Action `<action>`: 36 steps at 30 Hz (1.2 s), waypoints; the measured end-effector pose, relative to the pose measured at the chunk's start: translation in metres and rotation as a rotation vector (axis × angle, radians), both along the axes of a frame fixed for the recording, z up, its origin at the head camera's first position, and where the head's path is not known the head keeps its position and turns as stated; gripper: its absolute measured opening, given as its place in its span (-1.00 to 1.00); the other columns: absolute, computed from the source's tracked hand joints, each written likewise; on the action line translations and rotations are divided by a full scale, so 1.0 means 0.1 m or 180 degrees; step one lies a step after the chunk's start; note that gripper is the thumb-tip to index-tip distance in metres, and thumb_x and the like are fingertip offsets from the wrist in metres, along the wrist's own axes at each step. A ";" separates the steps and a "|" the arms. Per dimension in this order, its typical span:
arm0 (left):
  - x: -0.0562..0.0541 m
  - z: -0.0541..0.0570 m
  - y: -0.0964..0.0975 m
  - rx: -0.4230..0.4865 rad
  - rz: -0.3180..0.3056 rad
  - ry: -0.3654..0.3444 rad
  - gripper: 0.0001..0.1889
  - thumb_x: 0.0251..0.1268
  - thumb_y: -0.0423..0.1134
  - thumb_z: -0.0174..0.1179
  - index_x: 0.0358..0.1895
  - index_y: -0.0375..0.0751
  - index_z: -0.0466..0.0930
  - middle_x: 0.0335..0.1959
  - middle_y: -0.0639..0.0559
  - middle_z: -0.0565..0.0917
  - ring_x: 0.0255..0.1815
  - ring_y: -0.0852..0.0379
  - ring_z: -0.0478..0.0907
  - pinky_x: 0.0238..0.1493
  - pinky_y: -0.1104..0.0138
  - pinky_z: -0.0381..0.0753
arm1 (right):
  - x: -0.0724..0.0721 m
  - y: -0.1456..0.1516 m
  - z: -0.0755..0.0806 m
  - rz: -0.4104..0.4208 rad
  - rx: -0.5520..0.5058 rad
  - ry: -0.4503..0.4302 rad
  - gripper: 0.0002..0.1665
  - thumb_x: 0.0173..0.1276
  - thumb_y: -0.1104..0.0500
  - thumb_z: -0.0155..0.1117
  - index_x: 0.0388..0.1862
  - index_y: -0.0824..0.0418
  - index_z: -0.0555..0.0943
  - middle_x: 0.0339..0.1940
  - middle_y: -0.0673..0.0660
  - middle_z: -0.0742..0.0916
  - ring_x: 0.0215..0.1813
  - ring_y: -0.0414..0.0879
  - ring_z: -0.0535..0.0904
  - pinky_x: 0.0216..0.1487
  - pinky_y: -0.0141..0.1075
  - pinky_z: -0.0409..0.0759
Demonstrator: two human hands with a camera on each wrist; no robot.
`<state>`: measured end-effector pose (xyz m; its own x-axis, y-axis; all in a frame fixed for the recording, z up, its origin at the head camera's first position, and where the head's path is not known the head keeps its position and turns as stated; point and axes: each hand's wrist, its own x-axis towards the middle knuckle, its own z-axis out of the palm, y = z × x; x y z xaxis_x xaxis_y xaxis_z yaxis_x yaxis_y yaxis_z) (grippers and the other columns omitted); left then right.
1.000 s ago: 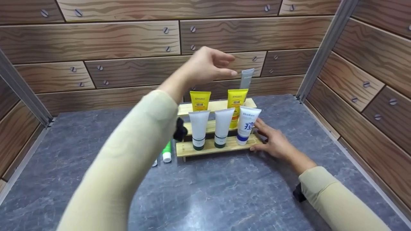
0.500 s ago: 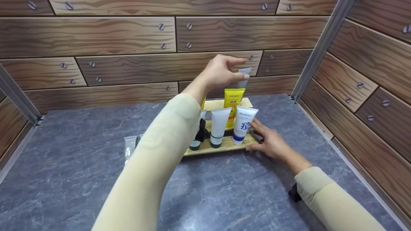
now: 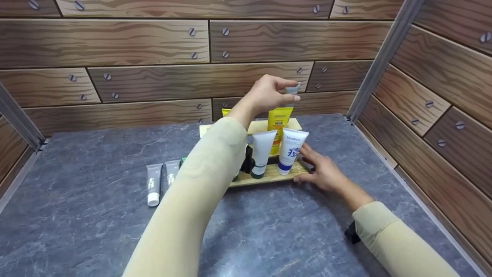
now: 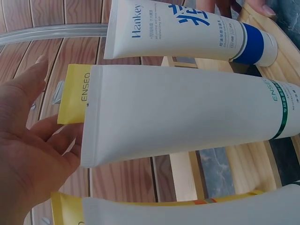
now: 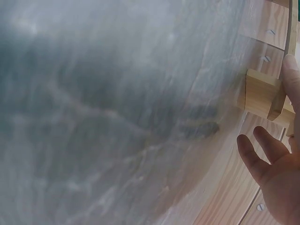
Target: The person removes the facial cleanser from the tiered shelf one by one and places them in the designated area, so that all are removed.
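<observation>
Grey tube (image 3: 293, 90) seen near upright behind yellow tube (image 3: 280, 119), right rear of wooden rack (image 3: 271, 175), base hidden. Top flanked by thumb and fingers of left hand (image 3: 269, 93), gap wide, contact unclear. Rack's right end touched by right hand (image 3: 323, 171), fingers spread; whether gripped cannot be told. Step judged as reach for tube; closing round top apparently called for, rack steadied. White-capped tubes (image 3: 153, 184) laid leftward on table (image 3: 96, 215).

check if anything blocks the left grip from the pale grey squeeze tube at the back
Nothing visible does: the left grip is at the top end of the pale grey squeeze tube. A yellow squeeze tube stands in front, covering the grey one's lower part.
</observation>
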<state>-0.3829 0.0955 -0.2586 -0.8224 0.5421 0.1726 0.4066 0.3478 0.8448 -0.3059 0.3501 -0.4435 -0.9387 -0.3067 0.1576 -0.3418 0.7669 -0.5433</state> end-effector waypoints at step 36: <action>0.06 0.00 0.07 -0.0117 0.0567 0.0026 -0.61 0.52 -0.20 0.36 0.34 -0.06 0.70 0.34 0.03 0.65 0.31 0.09 0.57 0.23 0.33 0.62 | -0.01 0.00 0.00 0.0002 -0.0089 -0.0051 0.28 0.16 -0.01 0.71 0.74 0.07 0.17 0.75 0.12 0.14 0.53 0.29 0.42 0.59 0.26 0.16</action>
